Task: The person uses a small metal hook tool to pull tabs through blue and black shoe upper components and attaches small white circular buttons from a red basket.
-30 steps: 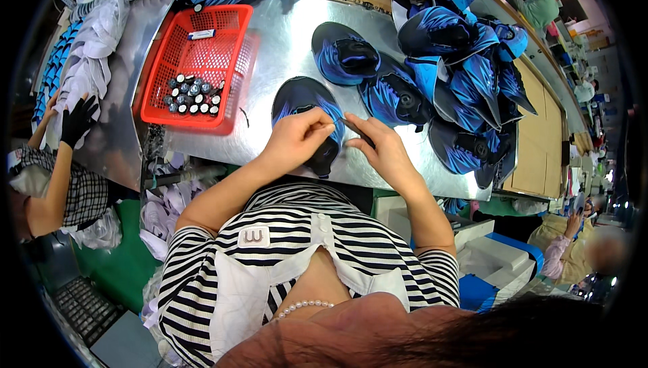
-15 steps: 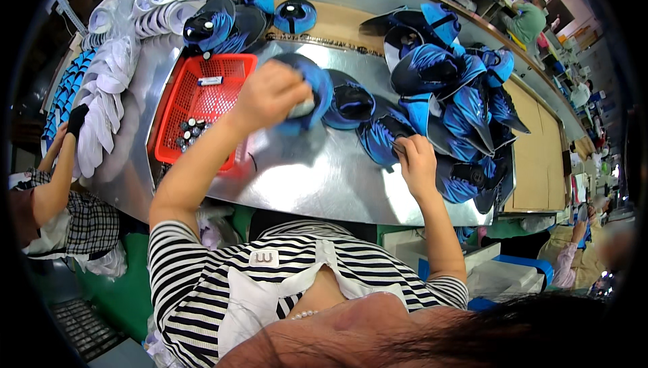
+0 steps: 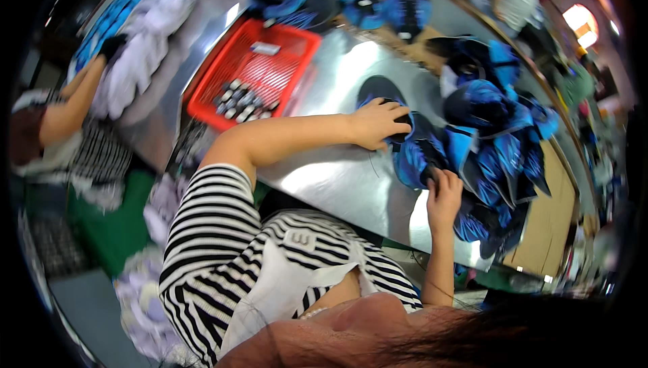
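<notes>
Left hand (image 3: pixel 375 124) is stretched out over the shiny metal table (image 3: pixel 337 179), fingers curled down and gripping the edge of a dark blue-and-black shoe upper (image 3: pixel 388 108) that lies flat on the metal; right hand (image 3: pixel 443 199) sits nearer the body, fingers closed around the edge of a second blue shoe upper (image 3: pixel 415 159) just beside the first, the two pieces touching or overlapping, hard to say which; off to the right, a heap of more blue-and-black uppers (image 3: pixel 503 132) is piled along the table's far side; to the left of the outstretched arm, a red plastic basket (image 3: pixel 260 71) stands on the table with a cluster of small dark spool-like pieces (image 3: pixel 243 98) in its near corner, too small to tell exactly; beyond it, white shoe pieces (image 3: pixel 135 64) lie in rows, and another person's gloved hand (image 3: pixel 111 45) rests on them at the far left.
</notes>
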`<state>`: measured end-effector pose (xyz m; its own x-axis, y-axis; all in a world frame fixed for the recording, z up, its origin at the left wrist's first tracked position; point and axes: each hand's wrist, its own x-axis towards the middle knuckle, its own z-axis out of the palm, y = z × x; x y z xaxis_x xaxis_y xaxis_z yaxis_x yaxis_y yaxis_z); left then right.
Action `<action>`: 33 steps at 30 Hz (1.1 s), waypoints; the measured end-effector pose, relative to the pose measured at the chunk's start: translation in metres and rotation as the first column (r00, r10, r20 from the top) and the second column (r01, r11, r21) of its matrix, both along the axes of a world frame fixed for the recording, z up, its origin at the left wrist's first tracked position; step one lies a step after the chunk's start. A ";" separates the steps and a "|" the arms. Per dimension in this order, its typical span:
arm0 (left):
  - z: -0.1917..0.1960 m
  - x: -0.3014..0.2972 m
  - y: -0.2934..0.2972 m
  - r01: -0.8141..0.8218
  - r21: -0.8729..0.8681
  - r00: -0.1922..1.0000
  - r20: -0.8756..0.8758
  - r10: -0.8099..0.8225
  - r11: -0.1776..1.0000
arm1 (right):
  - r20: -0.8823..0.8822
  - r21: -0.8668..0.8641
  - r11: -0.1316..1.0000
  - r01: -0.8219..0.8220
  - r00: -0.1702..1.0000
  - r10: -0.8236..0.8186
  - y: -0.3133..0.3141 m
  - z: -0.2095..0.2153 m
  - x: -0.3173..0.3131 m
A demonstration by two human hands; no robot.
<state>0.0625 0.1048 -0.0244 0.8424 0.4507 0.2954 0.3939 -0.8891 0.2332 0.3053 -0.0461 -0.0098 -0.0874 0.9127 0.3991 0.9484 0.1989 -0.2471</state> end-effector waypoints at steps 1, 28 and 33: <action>0.001 -0.016 -0.015 0.009 -0.067 1.000 0.020 -0.008 0.998 | 0.004 -0.056 0.998 0.025 1.000 -0.024 -0.007 0.004 -0.007; 0.012 -0.162 -0.064 -0.257 -0.527 0.711 0.465 0.528 0.810 | -0.950 -0.082 0.854 -0.514 0.299 0.088 0.024 0.019 -0.137; 0.017 -0.078 -0.084 0.324 -0.901 0.635 0.434 0.639 0.290 | -0.994 -0.066 0.922 -0.382 0.110 -0.026 0.009 0.033 -0.133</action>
<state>-0.0156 0.0203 -0.0077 0.4738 0.8793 -0.0471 -0.2012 0.1602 0.9664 0.1724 -0.0368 0.0237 0.0076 0.9980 0.0632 -0.1980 0.0634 -0.9781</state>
